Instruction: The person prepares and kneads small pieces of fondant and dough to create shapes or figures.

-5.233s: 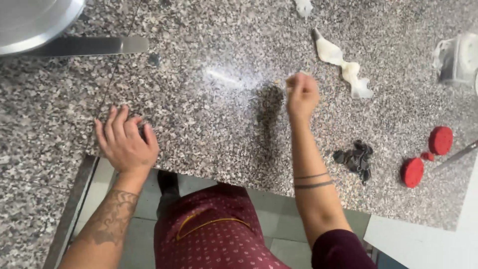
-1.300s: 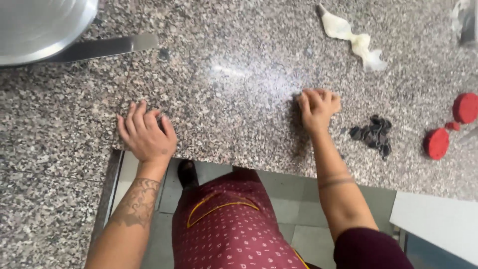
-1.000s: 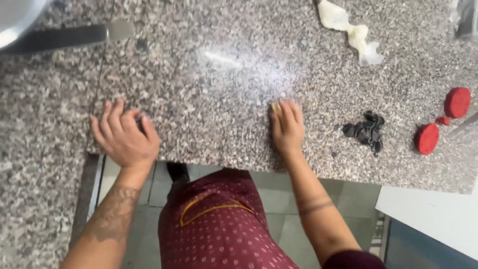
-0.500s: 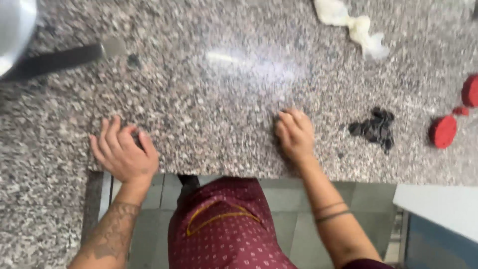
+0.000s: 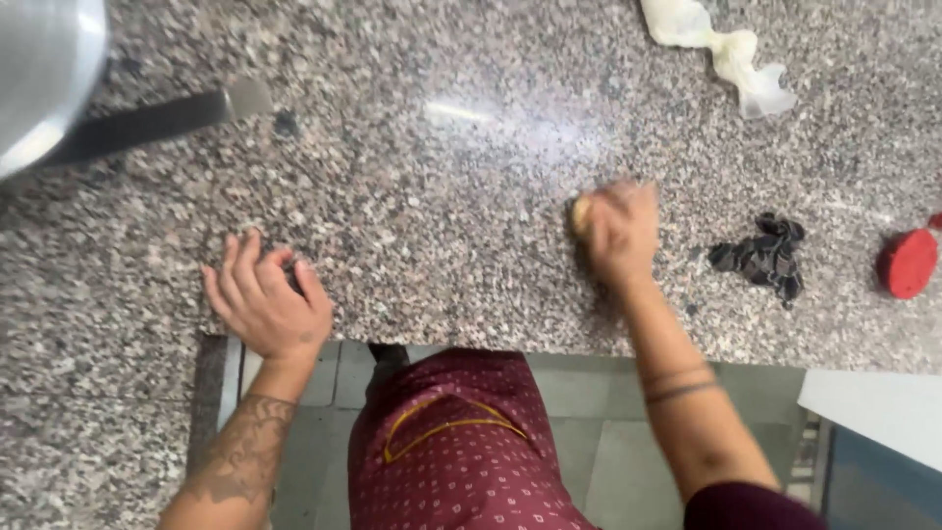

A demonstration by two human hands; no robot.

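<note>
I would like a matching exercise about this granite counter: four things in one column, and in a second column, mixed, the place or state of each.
Things:
1. left hand
2. right hand
3. red round lid
4. white crumpled cloth

Places or states:
A. far right of the counter, near the picture edge
B. closed around a small yellowish thing, blurred
C. flat, fingers spread, at the counter's near edge
D. top of the picture, far side of the counter

Pairs: 1-C, 2-B, 3-A, 4-D
</note>
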